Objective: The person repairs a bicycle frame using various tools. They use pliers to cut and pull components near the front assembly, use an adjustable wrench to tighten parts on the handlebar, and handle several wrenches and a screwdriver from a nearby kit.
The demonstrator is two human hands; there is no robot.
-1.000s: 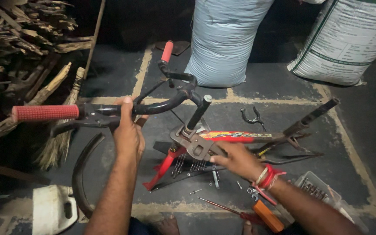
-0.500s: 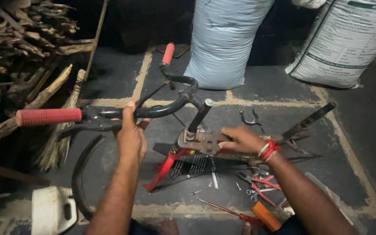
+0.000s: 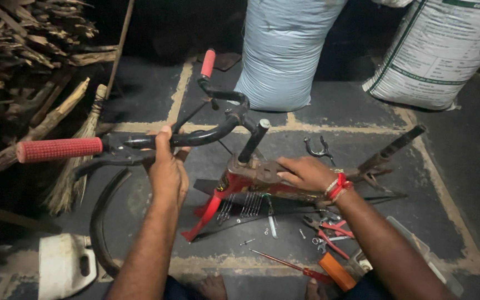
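Observation:
My left hand [image 3: 167, 166] grips the black bicycle handlebar [image 3: 206, 135] just right of its near red grip [image 3: 59, 149]. The far red grip [image 3: 208, 63] points away from me. My right hand [image 3: 306, 173], with red thread bangles at the wrist, rests palm-down on the rusty head of the red bicycle frame [image 3: 234, 186] that lies on the floor. The black handlebar stem [image 3: 253, 141] rises out of that frame head, just left of my right hand.
Wrenches, pliers [image 3: 329, 229] and a red-handled screwdriver [image 3: 293, 266] lie scattered near my right arm. A black mudguard [image 3: 98, 222] and a white jug [image 3: 65, 264] sit at lower left. Firewood [image 3: 23, 66] and a broom [image 3: 76, 161] stand left; two large sacks [image 3: 284, 50] behind.
My right hand has slid from the lower frame up onto the frame head. The handlebar has shifted slightly, and my left hand kept its hold.

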